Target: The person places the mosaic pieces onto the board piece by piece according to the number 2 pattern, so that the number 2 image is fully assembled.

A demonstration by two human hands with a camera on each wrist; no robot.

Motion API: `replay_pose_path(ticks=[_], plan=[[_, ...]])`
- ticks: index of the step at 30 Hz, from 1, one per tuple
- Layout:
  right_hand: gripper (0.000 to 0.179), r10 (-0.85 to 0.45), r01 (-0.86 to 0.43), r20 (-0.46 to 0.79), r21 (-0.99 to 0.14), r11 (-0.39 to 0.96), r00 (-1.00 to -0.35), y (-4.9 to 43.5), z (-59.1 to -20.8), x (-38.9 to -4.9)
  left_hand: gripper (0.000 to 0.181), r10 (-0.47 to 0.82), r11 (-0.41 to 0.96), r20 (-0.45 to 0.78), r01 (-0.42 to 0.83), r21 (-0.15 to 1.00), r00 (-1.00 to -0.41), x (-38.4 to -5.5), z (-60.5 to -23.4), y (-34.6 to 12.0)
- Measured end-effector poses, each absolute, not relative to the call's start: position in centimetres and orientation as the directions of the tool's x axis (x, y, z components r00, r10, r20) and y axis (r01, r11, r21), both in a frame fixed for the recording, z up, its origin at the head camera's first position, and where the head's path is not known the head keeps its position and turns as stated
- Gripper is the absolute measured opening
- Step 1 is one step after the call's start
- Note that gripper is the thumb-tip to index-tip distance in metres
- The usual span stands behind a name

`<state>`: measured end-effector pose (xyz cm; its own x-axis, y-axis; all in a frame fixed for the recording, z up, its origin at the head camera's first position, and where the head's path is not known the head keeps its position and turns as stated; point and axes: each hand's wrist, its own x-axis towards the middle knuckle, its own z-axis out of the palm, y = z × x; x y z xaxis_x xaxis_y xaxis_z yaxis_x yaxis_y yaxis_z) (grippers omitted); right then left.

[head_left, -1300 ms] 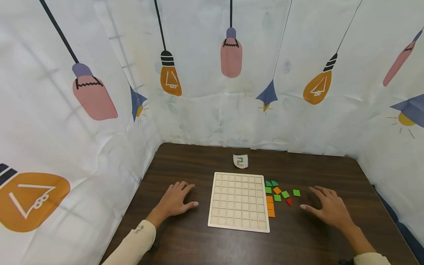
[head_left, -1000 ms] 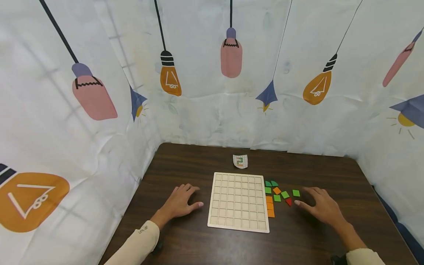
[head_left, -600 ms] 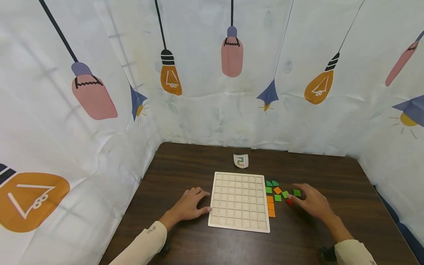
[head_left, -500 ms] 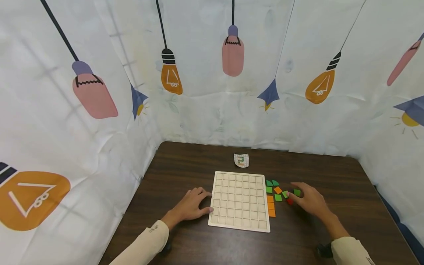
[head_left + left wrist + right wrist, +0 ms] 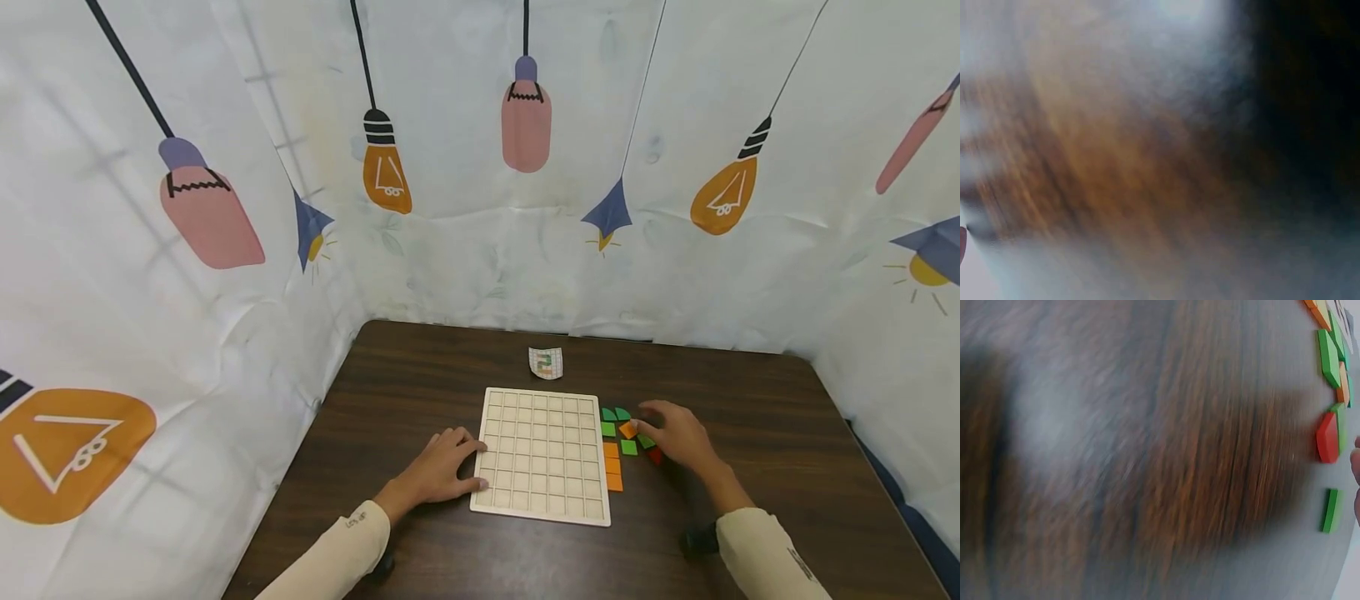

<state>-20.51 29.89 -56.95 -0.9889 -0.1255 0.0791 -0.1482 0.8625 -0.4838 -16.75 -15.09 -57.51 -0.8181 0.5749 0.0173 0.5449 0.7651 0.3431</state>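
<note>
Sleeves (image 5: 330,550) of cream cloth lay nearest me, one on each forearm. My left hand (image 5: 438,471) rested at the left edge of the board (image 5: 540,457), thumb and forefinger spread and just over its rim, clenched on nothing; the left wrist view was too blurred to add more. The board lay flat on the table (image 5: 420,375), a pale grid of square cells. I judged it light, stiff and thin, best steadied or lifted by its outer edges.

Orange blocks (image 5: 613,468) lay in a short column just beside its right edge. A little farther off were a red piece (image 5: 656,455) and some green squares (image 5: 629,447), one green piece (image 5: 1330,511) lying apart from the red in the right wrist view. My right hand (image 5: 678,435) was above this scatter, thumb and forefinger parted, with nothing held that I could see. The thumb tip was right by a tilted orange square (image 5: 627,429); whether it touched, I couldn't tell. These pieces looked hard, smooth and light, perhaps apt to skid, so two opposite sides seemed the surest place to pinch.

Dark green rounded pieces (image 5: 622,413) lay past them, then a slip of paper (image 5: 545,363), and finally the lamp-printed cloth (image 5: 480,267).
</note>
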Motion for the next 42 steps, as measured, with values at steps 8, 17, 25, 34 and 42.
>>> replay_pose_path(ticks=[8, 17, 25, 34, 42], plan=[[0.039, -0.147, -0.157, 0.059, -0.490, 0.857, -0.987, 28.9, -57.2, -21.8, 0.059, 0.573, 0.771, 0.016, 0.545, 0.330, -0.820, -16.7, -57.6, -15.0], [0.036, -0.173, -0.166, 0.032, -0.490, 0.855, -0.984, 27.7, -57.5, -22.5, 0.060, 0.573, 0.769, 0.009, 0.541, 0.342, -0.820, -16.7, -57.5, -15.0], [0.039, -0.233, -0.186, -0.040, -0.479, 0.858, -0.972, 27.4, -56.8, -22.6, 0.060, 0.573, 0.769, 0.005, 0.540, 0.341, -0.819, -16.7, -57.5, -15.0], [0.035, -0.276, -0.204, -0.077, -0.491, 0.847, -0.958, 27.6, -56.6, -22.8, 0.060, 0.572, 0.772, 0.002, 0.539, 0.336, -0.820, -16.7, -57.4, -15.0], [0.037, -0.227, -0.145, -0.121, -0.471, 0.870, -0.966, 27.2, -56.5, -22.9, 0.060, 0.566, 0.778, -0.011, 0.529, 0.338, -0.824, -16.7, -57.3, -14.9]])
